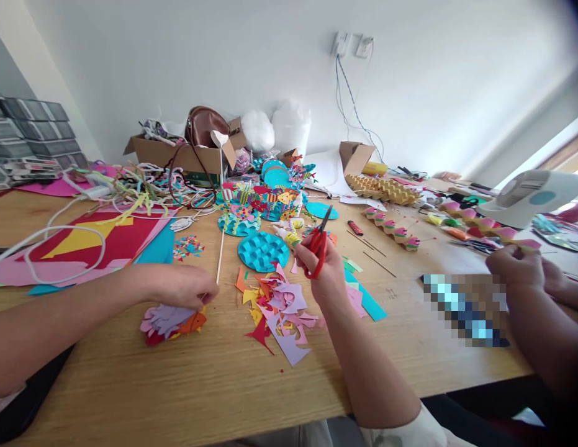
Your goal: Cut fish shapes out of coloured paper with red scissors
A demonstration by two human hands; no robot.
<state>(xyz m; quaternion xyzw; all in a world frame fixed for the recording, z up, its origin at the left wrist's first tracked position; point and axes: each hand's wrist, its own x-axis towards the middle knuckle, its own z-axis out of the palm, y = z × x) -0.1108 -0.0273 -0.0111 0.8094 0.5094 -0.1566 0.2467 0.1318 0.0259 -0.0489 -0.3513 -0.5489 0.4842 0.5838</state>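
My right hand (322,268) is raised above the wooden table (223,385) and grips red-handled scissors (319,243) with the blades pointing up. My left hand (189,287) rests on the table with its fingers curled down onto a small stack of cut paper shapes (170,323) in lilac, orange and red. Between the hands lies a pile of coloured paper scraps (279,310). A blue embossed paper disc (263,251) sits just beyond the scraps, with a thin wooden stick (220,256) beside it.
Another person's hands (526,270) work at the right edge. Finished colourful paper crafts (261,202), cardboard boxes (186,152), paper strips and large red, yellow and pink sheets (97,242) crowd the back and left. A white fan (533,195) stands at the right.
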